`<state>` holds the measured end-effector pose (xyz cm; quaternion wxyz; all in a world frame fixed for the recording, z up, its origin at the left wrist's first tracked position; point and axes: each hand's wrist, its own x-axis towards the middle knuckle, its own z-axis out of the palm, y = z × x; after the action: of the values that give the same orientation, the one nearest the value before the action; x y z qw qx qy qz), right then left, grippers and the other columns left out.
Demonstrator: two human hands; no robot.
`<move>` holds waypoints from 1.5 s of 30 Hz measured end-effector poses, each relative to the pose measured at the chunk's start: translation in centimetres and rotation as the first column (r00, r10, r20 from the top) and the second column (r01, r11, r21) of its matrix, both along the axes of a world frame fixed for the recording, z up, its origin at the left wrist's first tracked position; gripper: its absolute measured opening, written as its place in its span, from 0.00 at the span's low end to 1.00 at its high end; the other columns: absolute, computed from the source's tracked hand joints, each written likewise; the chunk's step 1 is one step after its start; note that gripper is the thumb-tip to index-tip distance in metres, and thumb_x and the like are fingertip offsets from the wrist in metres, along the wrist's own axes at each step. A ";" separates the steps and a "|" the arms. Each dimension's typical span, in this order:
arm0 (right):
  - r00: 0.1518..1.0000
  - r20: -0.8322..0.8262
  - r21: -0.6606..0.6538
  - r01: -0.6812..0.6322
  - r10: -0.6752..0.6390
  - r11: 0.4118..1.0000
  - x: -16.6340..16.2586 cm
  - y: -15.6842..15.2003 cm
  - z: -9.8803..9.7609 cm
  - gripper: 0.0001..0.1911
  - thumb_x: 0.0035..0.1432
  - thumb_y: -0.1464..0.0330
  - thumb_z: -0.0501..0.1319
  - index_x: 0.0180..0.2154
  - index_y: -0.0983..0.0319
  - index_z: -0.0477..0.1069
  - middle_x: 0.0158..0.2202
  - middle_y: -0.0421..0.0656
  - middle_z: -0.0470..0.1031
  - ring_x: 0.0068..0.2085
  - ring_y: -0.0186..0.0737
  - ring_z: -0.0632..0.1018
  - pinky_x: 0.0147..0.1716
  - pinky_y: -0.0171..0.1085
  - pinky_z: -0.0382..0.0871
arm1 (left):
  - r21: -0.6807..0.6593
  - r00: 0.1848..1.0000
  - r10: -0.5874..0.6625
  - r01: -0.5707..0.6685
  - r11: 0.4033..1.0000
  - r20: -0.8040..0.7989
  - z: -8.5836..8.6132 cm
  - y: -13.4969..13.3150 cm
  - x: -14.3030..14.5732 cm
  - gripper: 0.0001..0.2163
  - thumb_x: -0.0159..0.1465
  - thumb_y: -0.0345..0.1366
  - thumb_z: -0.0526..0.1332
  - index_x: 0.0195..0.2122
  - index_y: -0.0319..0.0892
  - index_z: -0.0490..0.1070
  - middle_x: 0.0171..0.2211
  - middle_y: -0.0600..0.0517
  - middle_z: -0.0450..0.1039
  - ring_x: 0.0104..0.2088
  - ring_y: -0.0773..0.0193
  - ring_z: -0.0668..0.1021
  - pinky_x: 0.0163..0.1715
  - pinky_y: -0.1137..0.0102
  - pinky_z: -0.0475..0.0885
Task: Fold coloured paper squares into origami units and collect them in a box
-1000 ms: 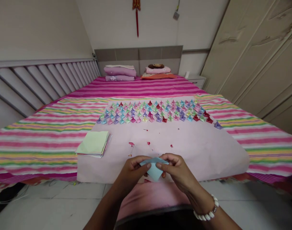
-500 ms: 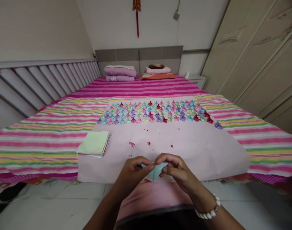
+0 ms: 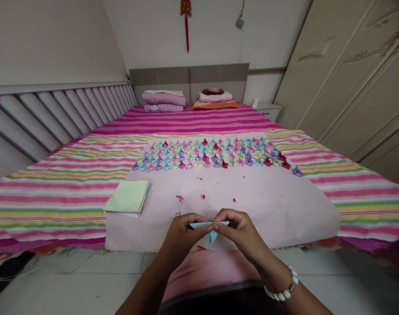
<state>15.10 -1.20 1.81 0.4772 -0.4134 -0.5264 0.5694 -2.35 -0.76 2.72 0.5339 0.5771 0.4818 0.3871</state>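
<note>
Both my hands meet over the near edge of the bed, pinching a small light-blue folded paper point(image 3: 209, 230). My left hand point(image 3: 182, 234) grips its left side with thumb and fingers closed. My right hand point(image 3: 241, 232), with a white bead bracelet on the wrist, pinches the right side. The paper forms a thin wedge with a point hanging down between my fingers. A pale pink sheet point(image 3: 278, 201) lies on the bed under my hands.
Rows of several small coloured folded paper pieces point(image 3: 212, 154) lie across the far part of the pink sheet. A stack of square papers point(image 3: 129, 197), light green on top, sits to the left. Tiny red scraps point(image 3: 179, 197) dot the sheet. Pillows point(image 3: 164, 99) lie at the headboard.
The blue paper has been folded flatter and smaller between my fingers; one second ago a broader face of it showed. My hands have stayed in the same place.
</note>
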 end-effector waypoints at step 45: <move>0.989 0.029 0.017 0.145 -0.145 0.989 0.6 0.1 0.1 0.10 0.47 0.65 0.68 0.21 0.63 0.72 0.21 0.38 0.70 0.26 0.34 0.68 0.29 0.35 0.61 | -0.036 0.943 0.150 -0.146 0.989 0.298 -1.0 1.3 -0.3 0.21 0.45 0.39 0.72 0.41 0.42 0.75 0.42 0.47 0.76 0.43 0.58 0.75 0.41 0.68 0.68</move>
<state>15.66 -1.08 1.91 0.5125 -0.4556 -0.5064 0.5228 -2.67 0.57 1.67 0.5742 0.4702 0.4398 0.5057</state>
